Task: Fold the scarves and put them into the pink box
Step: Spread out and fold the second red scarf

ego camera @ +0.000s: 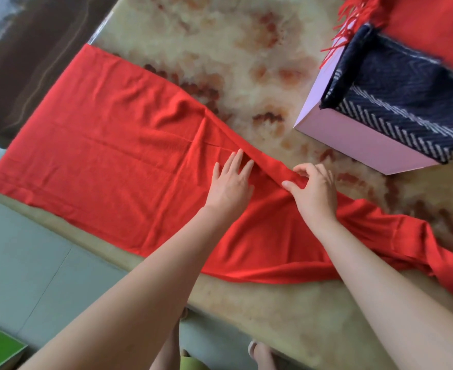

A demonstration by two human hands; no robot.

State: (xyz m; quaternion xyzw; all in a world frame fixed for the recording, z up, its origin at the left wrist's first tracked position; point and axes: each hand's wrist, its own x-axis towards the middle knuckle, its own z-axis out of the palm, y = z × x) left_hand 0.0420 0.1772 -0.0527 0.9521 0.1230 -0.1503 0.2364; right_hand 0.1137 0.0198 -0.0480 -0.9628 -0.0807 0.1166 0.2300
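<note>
While the table (pixel 246 36) is carrying everything, the red scarf (pixel 100 145) is lying left of the box (pixel 366 145), its long axis running from far left of the box to just below it. The left hand (pixel 229 188) is pressing flat on it with straight fingers. The right hand (pixel 313 193), nearer the box, is pinching a raised fold, probably the line for the coming fold.

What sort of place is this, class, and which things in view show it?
Likely a room at home: a marble-patterned table over grey floor tiles, a red scarf spread on it, and a pink box holding a folded dark scarf.
</note>
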